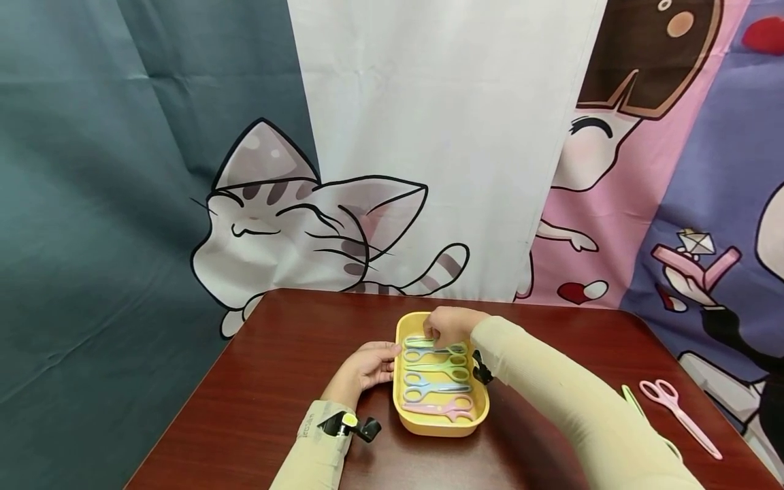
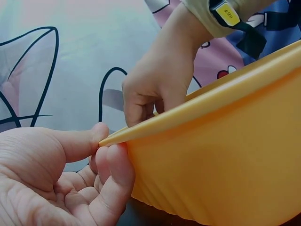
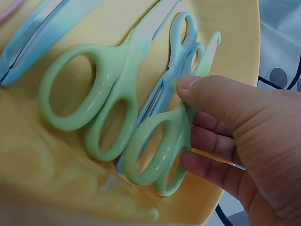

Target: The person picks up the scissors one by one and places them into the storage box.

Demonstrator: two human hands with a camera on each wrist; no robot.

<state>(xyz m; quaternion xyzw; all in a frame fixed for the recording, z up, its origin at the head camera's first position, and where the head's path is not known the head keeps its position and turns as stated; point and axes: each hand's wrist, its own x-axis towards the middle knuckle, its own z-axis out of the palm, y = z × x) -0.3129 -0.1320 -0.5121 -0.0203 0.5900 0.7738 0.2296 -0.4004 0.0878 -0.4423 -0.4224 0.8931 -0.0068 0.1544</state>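
Note:
A yellow plastic tray holds a row of scissors laid crosswise. My left hand pinches the tray's left rim between thumb and fingers, plainest in the left wrist view. Inside the tray's far end, my right hand holds green scissors near the pivot, thumb on top and fingers beneath. Right beside them lie blue scissors, followed by another green pair. Closer to me in the tray are blue scissors and pink scissors.
On the dark red table, pink scissors lie at the right. Green scissors beside them are partly hidden by my right sleeve. A printed cartoon curtain hangs behind the table.

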